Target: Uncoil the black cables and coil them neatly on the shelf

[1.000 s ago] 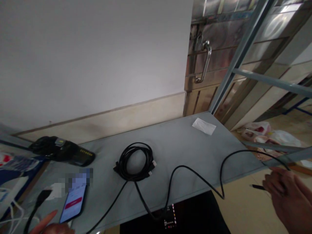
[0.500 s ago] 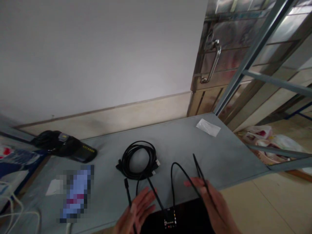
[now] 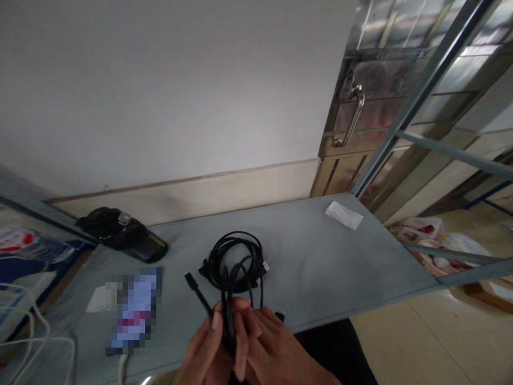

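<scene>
Low in the picture my left hand [image 3: 204, 347] and my right hand [image 3: 276, 347] meet, both with their fingers closed around a black cable [image 3: 228, 323]. The cable is gathered in bent strands, and loops of it rise above my fingers. One plug end [image 3: 192, 280] sticks out up and to the left of my left hand. Another dark end [image 3: 280, 316] shows beside my right hand. Just beyond, a coil of black cables [image 3: 212, 267] lies on the grey table [image 3: 296, 267], partly covered by the held loops.
A black handheld vacuum [image 3: 132, 235] lies at the table's back left. In front of it is a blurred-out blue item [image 3: 138, 305] near white cords [image 3: 72, 347]. A white packet [image 3: 343, 215] rests at the back right, near a metal frame post [image 3: 420, 91].
My hands have come together from apart. The cable strands that stretched between them are now gathered in a bunch. The view has shifted slightly.
</scene>
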Motion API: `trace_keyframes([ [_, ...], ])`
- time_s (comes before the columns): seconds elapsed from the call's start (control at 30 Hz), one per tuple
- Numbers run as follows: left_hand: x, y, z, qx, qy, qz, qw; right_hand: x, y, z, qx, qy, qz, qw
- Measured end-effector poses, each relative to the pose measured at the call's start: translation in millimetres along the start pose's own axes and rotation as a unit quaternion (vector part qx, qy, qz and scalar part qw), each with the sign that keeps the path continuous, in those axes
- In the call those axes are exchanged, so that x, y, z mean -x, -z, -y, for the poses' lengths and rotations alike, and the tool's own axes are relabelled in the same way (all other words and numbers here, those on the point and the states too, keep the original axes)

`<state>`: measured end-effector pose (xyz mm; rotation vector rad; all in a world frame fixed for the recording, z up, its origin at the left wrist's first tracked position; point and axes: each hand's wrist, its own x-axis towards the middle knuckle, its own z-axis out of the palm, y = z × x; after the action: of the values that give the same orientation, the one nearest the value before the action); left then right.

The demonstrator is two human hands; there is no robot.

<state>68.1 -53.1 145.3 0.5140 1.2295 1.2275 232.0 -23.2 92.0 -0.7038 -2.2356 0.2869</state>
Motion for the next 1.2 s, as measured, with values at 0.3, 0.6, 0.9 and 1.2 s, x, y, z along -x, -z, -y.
trace_keyframes([
  [0.3, -117.2, 13.2, -34.2, -0.056, -0.136, 0.023, 0.989, -80.4, -18.8, -68.3, 0.186, 0.094, 0.142, 0.968],
  [0.6, -173.5, 64.6, 17.5, -0.473, -0.396, -0.194, 0.763, -73.6, -58.6, -141.5, 0.143, 0.158, 0.142, 0.967],
  [0.9, -175.3, 64.3, 17.2, -0.443, -0.36, -0.131, 0.811, -70.7, -51.1, -150.8, 0.1, 0.175, 0.05, 0.978],
  [1.2, -174.5, 63.6, 16.2, -0.488, -0.356, -0.095, 0.791, -73.9, -36.6, -160.1, 0.008, 0.078, -0.008, 0.997],
])
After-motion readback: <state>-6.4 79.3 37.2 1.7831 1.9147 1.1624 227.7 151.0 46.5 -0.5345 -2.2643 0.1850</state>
